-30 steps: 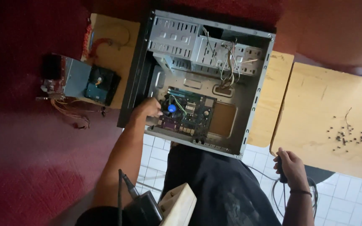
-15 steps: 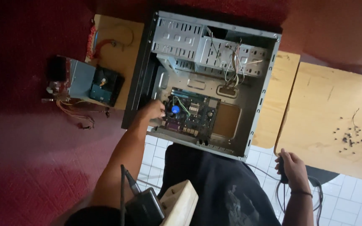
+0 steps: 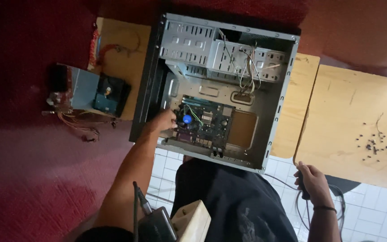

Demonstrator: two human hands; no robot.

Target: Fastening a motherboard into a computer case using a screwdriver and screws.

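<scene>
open computer case (image 3: 274,116) holds a motherboard (image 3: 204,125); left hand (image 3: 162,122), fingers curled, touches its edge. right hand (image 3: 312,181) grips a dark tool below the table edge (image 3: 298,148).

Open computer case (image 3: 283,96), grey metal, lying on its side across wooden boards (image 3: 357,121). Inside: green motherboard (image 3: 204,125) at the lower left, drive cage (image 3: 222,56) at the top with loose wires (image 3: 242,67) hanging down. Left hand (image 3: 162,122) reaches into the case, fingers at the motherboard's left edge. Right hand (image 3: 312,181) hangs below the board edge, closed on a dark tool handle (image 3: 302,188) with a cable trailing. Power supply unit (image 3: 90,92) on the red carpet (image 3: 32,179) to the left. Scattered small screws (image 3: 377,144) on the right-hand board.
</scene>
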